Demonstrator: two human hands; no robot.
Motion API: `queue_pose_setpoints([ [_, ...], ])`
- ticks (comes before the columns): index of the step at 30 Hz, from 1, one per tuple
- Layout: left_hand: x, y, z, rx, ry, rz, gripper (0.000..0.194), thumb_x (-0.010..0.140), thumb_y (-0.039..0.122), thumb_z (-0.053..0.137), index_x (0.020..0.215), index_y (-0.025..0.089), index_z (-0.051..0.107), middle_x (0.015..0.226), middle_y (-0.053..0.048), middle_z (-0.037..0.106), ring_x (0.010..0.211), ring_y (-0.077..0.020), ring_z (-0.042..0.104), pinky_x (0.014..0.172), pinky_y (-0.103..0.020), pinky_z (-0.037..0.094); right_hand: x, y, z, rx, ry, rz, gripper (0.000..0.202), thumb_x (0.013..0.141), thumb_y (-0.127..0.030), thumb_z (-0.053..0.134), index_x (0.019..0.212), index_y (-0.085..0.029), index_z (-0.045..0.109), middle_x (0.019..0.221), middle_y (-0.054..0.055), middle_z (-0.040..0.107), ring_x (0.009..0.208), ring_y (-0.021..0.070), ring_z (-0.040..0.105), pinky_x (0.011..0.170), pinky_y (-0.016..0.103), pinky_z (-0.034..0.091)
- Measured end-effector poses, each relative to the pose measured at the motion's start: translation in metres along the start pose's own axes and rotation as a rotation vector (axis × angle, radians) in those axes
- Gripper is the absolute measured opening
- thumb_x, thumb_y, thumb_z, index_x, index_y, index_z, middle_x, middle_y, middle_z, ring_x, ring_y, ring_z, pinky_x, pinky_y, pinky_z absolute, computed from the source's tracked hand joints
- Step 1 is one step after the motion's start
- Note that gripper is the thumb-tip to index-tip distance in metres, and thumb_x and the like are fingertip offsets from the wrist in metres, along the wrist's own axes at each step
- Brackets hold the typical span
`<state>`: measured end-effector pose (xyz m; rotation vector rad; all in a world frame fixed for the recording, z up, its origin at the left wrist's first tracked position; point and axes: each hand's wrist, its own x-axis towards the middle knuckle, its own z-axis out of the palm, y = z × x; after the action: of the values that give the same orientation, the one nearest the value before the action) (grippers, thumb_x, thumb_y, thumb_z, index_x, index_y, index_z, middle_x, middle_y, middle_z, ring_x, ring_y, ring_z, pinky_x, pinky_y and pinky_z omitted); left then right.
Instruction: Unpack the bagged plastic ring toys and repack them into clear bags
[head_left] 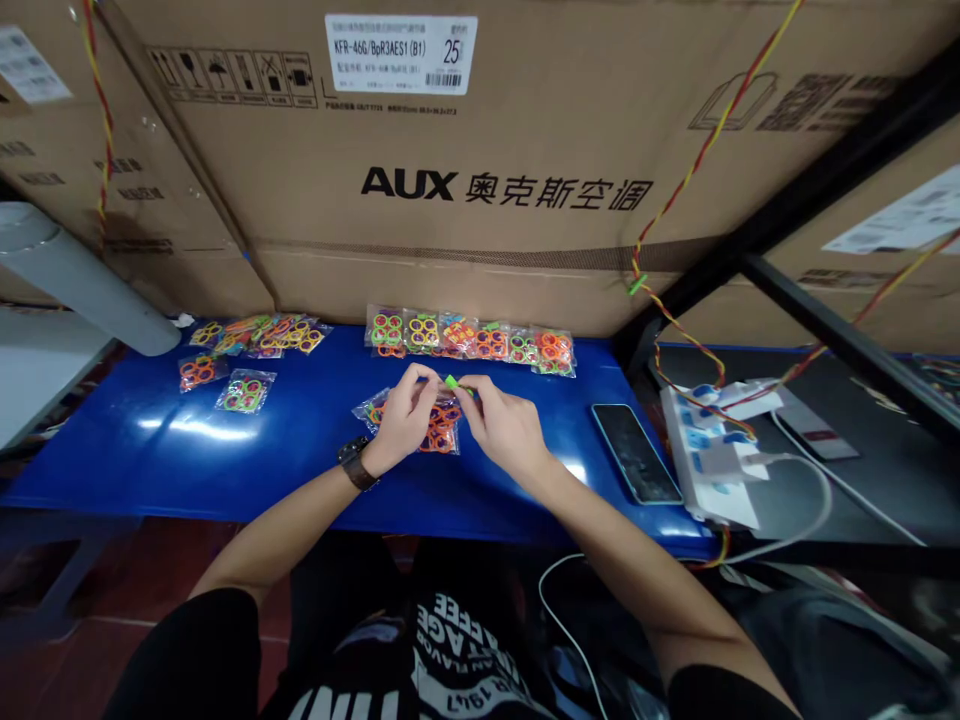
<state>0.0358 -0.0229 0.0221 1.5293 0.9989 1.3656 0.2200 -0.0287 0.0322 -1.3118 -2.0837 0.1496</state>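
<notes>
Both of my hands meet above the middle of the blue table. My left hand (405, 418), with a dark watch on the wrist, has thumb and forefinger pinched on the edge of a clear packet whose details are too small to tell. My right hand (504, 425) pinches a small green piece (451, 382) between thumb and forefinger, close to the left fingertips. Under the hands lie clear packets of orange rings (441, 432), partly covered by my left hand. Behind them, a row of packets with coloured rings (491, 342) lies along the carton.
More ring packets (244, 390) lie at the left of the blue table (300, 470). A phone (636, 453) is at the right, beside a power strip (701, 450) with cables. Large cartons (510, 120) stand behind; a grey pipe (86, 275) slants in at left. Twisted wires hang down.
</notes>
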Motion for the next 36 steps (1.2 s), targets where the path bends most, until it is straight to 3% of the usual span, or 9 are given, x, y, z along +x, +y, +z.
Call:
queue_pose_setpoints([
  [2, -0.001, -0.002, 0.002, -0.013, 0.029, -0.006, 0.022, 0.108, 0.045, 0.054, 0.103, 0.024, 0.056, 0.095, -0.004, 0.071, 0.091, -0.0211, 0.075, 0.089, -0.037, 0.060, 0.004, 0.002, -0.001, -0.009, -0.029, -0.028, 0.031, 0.112, -0.044, 0.048, 0.118, -0.025, 0.071, 0.095, 0.008, 0.083, 0.075, 0.0222, 0.078, 0.062, 0.030, 0.052],
  [11, -0.004, -0.007, 0.005, 0.090, 0.154, -0.007, 0.024, 0.110, 0.047, 0.050, 0.104, 0.025, 0.057, 0.095, -0.004, 0.071, 0.089, -0.0212, 0.071, 0.084, -0.036, 0.055, 0.014, 0.004, -0.013, 0.194, -0.190, -0.089, 0.029, 0.110, -0.036, 0.052, 0.125, -0.028, 0.075, 0.119, 0.007, 0.080, 0.101, 0.0253, 0.078, 0.086, 0.040, 0.062],
  [17, -0.005, -0.008, 0.004, 0.181, 0.129, 0.015, 0.024, 0.110, 0.045, 0.049, 0.102, 0.024, 0.058, 0.088, -0.002, 0.068, 0.075, -0.0182, 0.064, 0.073, -0.032, 0.051, 0.018, 0.006, -0.007, 0.249, -0.241, -0.112, 0.029, 0.108, -0.035, 0.056, 0.127, -0.033, 0.078, 0.111, 0.004, 0.080, 0.095, 0.0235, 0.077, 0.087, 0.040, 0.060],
  [23, -0.002, -0.007, 0.005, 0.087, 0.112, 0.001, 0.022, 0.111, 0.044, 0.049, 0.104, 0.024, 0.055, 0.101, -0.005, 0.076, 0.097, -0.0214, 0.076, 0.088, -0.036, 0.057, 0.015, 0.010, -0.001, 0.325, -0.156, -0.015, 0.028, 0.105, -0.041, 0.063, 0.126, -0.027, 0.074, 0.090, 0.002, 0.077, 0.072, 0.0170, 0.069, 0.072, 0.032, 0.056],
  [27, -0.002, -0.009, 0.006, 0.045, 0.086, 0.003, 0.021, 0.112, 0.043, 0.048, 0.105, 0.024, 0.054, 0.103, -0.006, 0.078, 0.101, -0.0221, 0.078, 0.092, -0.039, 0.059, 0.014, 0.013, 0.000, 0.282, -0.160, -0.136, 0.029, 0.109, -0.039, 0.055, 0.107, -0.024, 0.080, 0.098, 0.006, 0.074, 0.082, 0.0187, 0.071, 0.078, 0.034, 0.058],
  [30, -0.003, -0.012, 0.006, 0.090, 0.097, 0.010, 0.021, 0.112, 0.043, 0.049, 0.106, 0.024, 0.055, 0.100, -0.006, 0.078, 0.098, -0.0212, 0.078, 0.090, -0.037, 0.059, 0.012, 0.013, 0.002, 0.289, -0.121, -0.180, 0.029, 0.110, -0.037, 0.054, 0.116, -0.026, 0.080, 0.104, 0.007, 0.074, 0.086, 0.0192, 0.072, 0.079, 0.035, 0.059],
  [33, -0.002, -0.012, 0.006, 0.121, 0.108, 0.021, 0.022, 0.111, 0.044, 0.049, 0.106, 0.024, 0.055, 0.097, -0.005, 0.077, 0.096, -0.0210, 0.078, 0.087, -0.036, 0.058, 0.008, 0.012, 0.004, 0.333, 0.010, -0.181, 0.025, 0.108, -0.035, 0.058, 0.119, -0.027, 0.079, 0.102, 0.006, 0.074, 0.076, 0.0164, 0.069, 0.069, 0.032, 0.057],
  [36, -0.002, -0.012, 0.007, 0.075, 0.096, 0.012, 0.023, 0.111, 0.046, 0.049, 0.105, 0.024, 0.054, 0.097, -0.005, 0.078, 0.098, -0.0219, 0.079, 0.087, -0.035, 0.058, 0.006, 0.015, 0.003, 0.377, 0.199, -0.126, 0.020, 0.106, -0.035, 0.062, 0.113, -0.027, 0.079, 0.102, 0.005, 0.073, 0.059, 0.0119, 0.057, 0.059, 0.031, 0.052],
])
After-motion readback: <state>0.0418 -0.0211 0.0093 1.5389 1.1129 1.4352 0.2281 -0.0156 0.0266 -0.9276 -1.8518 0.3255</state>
